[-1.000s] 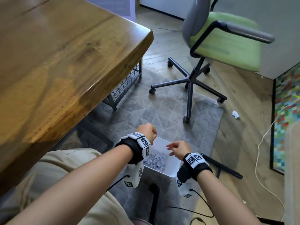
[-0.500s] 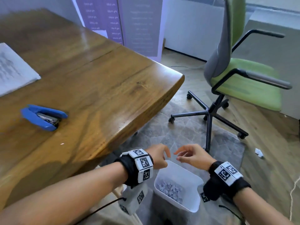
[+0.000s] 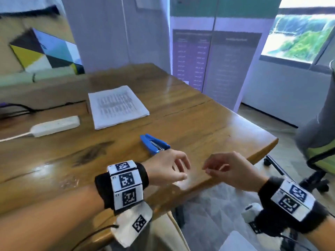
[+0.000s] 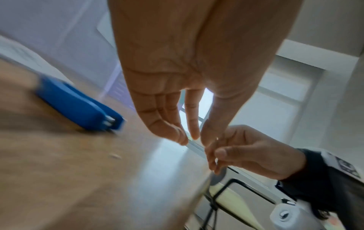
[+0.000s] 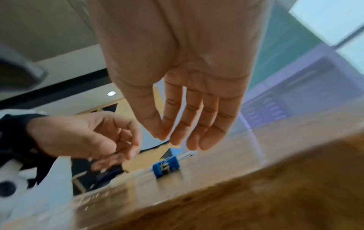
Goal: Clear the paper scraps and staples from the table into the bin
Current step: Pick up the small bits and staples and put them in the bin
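I see the table (image 3: 199, 113) first, with the paper stack (image 3: 117, 105) and blue stapler (image 3: 155, 143) on it. My left hand (image 3: 167, 167) and right hand (image 3: 230, 169) hover over its near edge — fingers loosely extended, holding nothing. One small scrap (image 4: 115, 156) lies near the left fingertips (image 4: 182, 138). A bin corner (image 3: 235, 240) shows below, near my right wrist — contents hidden.

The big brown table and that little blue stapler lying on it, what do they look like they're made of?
The brown table looks like solid wood with a glossy varnish: flowing grain, dark knots, a long crack line and window glare on its top. The blue stapler seems to have a smooth plastic shell of even colour, with a grey, probably metal, strip inside; blur leaves that part uncertain.
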Action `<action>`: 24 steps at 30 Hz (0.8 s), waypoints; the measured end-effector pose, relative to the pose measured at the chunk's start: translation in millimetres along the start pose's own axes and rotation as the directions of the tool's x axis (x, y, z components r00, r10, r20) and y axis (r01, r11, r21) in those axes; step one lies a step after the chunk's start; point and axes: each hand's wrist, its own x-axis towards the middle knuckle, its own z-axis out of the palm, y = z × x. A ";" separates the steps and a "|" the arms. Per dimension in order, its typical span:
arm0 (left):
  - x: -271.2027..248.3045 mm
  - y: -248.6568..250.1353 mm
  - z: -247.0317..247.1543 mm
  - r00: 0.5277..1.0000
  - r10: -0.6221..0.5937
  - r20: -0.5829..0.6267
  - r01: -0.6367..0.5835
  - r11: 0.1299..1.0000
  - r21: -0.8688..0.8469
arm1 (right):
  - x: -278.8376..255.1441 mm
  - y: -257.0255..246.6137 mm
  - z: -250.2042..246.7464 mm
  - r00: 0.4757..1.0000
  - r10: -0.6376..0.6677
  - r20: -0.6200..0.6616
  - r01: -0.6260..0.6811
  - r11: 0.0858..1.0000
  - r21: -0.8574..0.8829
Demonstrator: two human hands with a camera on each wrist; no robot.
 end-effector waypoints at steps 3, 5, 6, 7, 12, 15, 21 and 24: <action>-39.1 -37.0 -30.7 0.988 -0.116 -0.105 0.124 0.990 0.070 | 17.8 -31.0 21.8 0.990 -0.071 0.123 0.102 0.959 -0.265; -67.7 -62.9 -45.2 0.965 -0.208 -0.158 0.232 0.961 0.152 | 22.9 -47.2 38.3 0.971 -0.070 0.230 0.159 0.904 -0.397; -83.3 -75.6 -50.7 0.947 -0.261 -0.185 0.292 0.941 0.169 | 23.6 -54.1 46.3 0.959 -0.055 0.279 0.179 0.878 -0.443; -98.7 -86.6 -55.0 0.925 -0.320 -0.207 0.355 0.920 0.165 | 23.8 -59.3 53.8 0.944 -0.025 0.329 0.191 0.855 -0.482; -164.3 -122.0 -61.7 0.777 -0.592 -0.215 0.627 0.761 0.166 | 27.8 -70.7 83.9 0.878 0.107 0.467 0.191 0.816 -0.546; -190.8 -129.8 -56.1 0.723 -0.677 -0.137 0.684 0.672 0.284 | 36.5 -82.3 94.9 0.854 0.111 0.508 0.194 0.838 -0.509; -198.3 -124.3 -43.2 0.719 -0.695 0.014 0.653 0.682 0.330 | 63.5 -126.3 125.7 0.767 0.079 0.636 0.295 0.837 -0.460; -187.6 -124.1 -38.5 0.730 -0.683 0.027 0.634 0.692 0.346 | 77.8 -156.7 143.9 0.714 0.054 0.699 0.370 0.817 -0.442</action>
